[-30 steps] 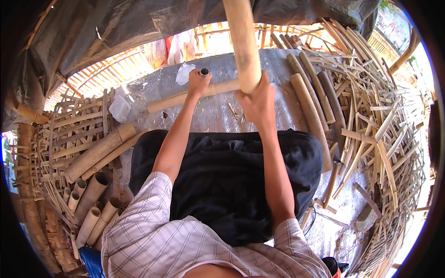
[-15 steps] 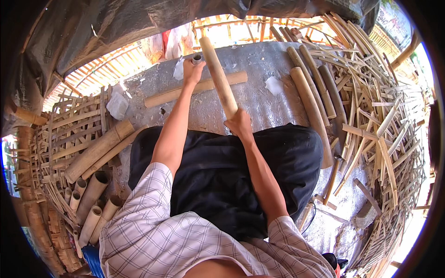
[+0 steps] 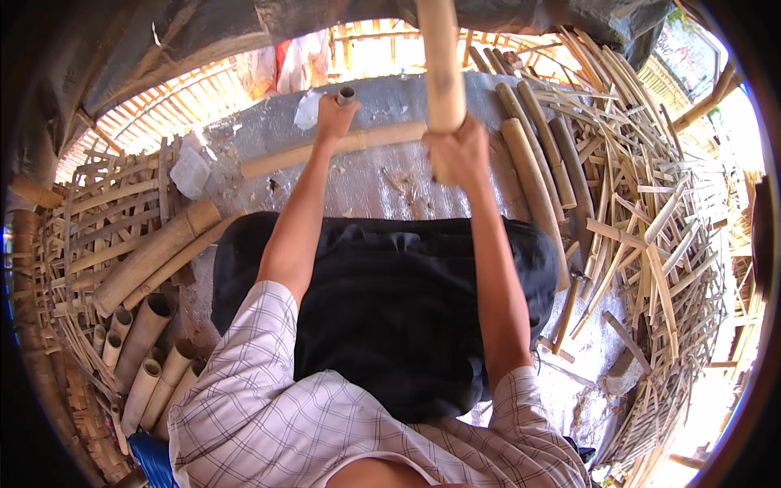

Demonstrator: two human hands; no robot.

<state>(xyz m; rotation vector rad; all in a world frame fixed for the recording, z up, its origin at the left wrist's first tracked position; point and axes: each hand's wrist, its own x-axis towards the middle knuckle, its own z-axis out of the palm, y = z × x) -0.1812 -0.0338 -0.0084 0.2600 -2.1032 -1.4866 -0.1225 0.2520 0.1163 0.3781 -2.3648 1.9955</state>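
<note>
My left hand [image 3: 334, 120] is closed around a short grey tube [image 3: 346, 95]; its round hollow end shows above the fist, and the rest is hidden. In front of me, my right hand [image 3: 460, 153] grips a thick bamboo pole [image 3: 443, 69] near its lower end. The pole stands nearly upright, and its top runs out of the picture. Between my hands and beyond my knees, another bamboo length [image 3: 285, 159] lies across the grey ground sheet [image 3: 374, 191]. The pole and the left hand's tube are apart.
Several bamboo poles [image 3: 533, 175] lie at the right, beside a large heap of split strips [image 3: 634, 203]. Left of me are two bamboo lengths [image 3: 159, 256] and several upright hollow tubes [image 3: 140, 346]. A slatted bamboo fence [image 3: 187, 110] and dark tarp [image 3: 203, 49] border the far side.
My right hand has risen forward and to the right, swinging the bamboo pole from a leftward lean to nearly upright. My left hand stays nearly in place with the tube.
</note>
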